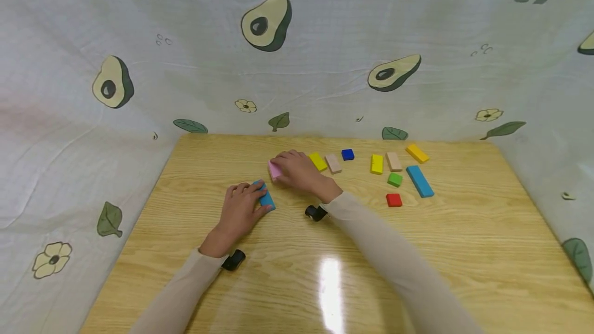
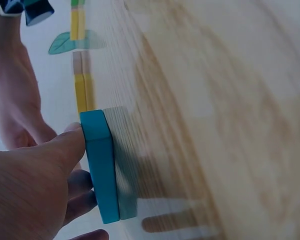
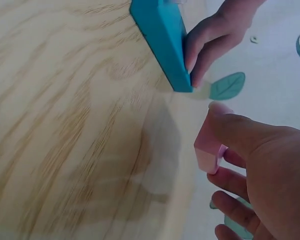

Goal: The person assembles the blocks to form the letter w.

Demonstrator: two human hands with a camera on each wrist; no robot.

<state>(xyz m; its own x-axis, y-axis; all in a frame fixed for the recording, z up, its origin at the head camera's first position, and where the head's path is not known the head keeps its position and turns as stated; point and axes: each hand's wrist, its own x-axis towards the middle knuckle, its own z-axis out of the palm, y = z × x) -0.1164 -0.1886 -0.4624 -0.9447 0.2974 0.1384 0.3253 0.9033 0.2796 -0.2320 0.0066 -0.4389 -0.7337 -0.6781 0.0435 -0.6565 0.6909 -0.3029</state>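
My left hand (image 1: 240,209) holds a blue rectangular block (image 1: 266,199) by its ends, thumb near and fingers far, low over the wooden table. In the left wrist view the same blue block (image 2: 101,167) stands out beside the thumb. Just beyond it, my right hand (image 1: 297,170) pinches a small pink block (image 1: 275,170) between thumb and fingers. The right wrist view shows the pink block (image 3: 208,145) under the thumb, with part of it covered. A yellow block (image 1: 317,162) and a pale pink block (image 1: 333,164) lie just right of the right hand.
Farther right on the table (image 1: 464,231) lie a dark blue block (image 1: 348,154), another yellow block (image 1: 377,164), a beige block (image 1: 393,161), a green block (image 1: 395,179), a red block (image 1: 394,200), a long blue block (image 1: 419,181) and an orange block (image 1: 417,153). A patterned cloth (image 1: 325,66) hangs behind.
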